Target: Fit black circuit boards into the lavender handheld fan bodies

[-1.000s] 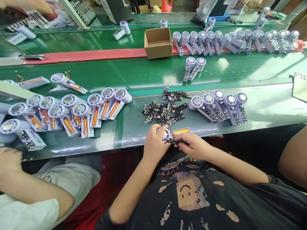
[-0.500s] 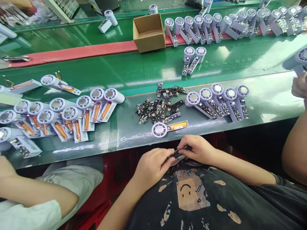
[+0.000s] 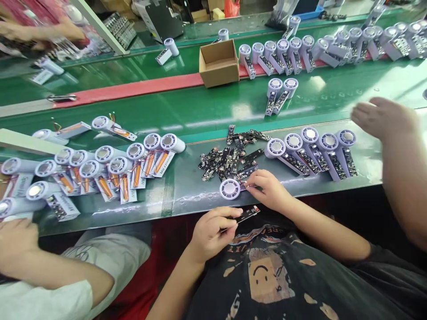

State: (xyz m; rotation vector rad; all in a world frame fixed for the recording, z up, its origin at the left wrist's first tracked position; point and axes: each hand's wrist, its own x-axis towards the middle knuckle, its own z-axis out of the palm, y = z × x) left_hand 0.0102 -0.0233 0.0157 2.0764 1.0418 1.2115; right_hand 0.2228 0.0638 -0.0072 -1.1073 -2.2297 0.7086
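A narrow black circuit board point(image 3: 248, 215) is pinched between the thumb and fingers of my left hand point(image 3: 213, 233), in front of the bench edge. My right hand point(image 3: 267, 189) is at the handle of a lilac fan point(image 3: 230, 189) that lies near the bench edge. Its fingertips are pressed together by the handle and hide most of it; what they hold, if anything, is too small to name. Just behind the fan lies a loose pile of black circuit boards point(image 3: 226, 161).
Fans with orange parts point(image 3: 118, 165) crowd the bench at left. Several fans with boards point(image 3: 328, 142) stand at right. A cardboard box point(image 3: 219, 75) sits beyond, beside a long row of fans. Another person's hand point(image 3: 388, 118) reaches in from the right; a forearm point(image 3: 70, 266) is at left.
My right hand has left the board and moved forward to the fan's handle. My left hand still holds the board. At right, another person's hand has come further in. The view has shifted.
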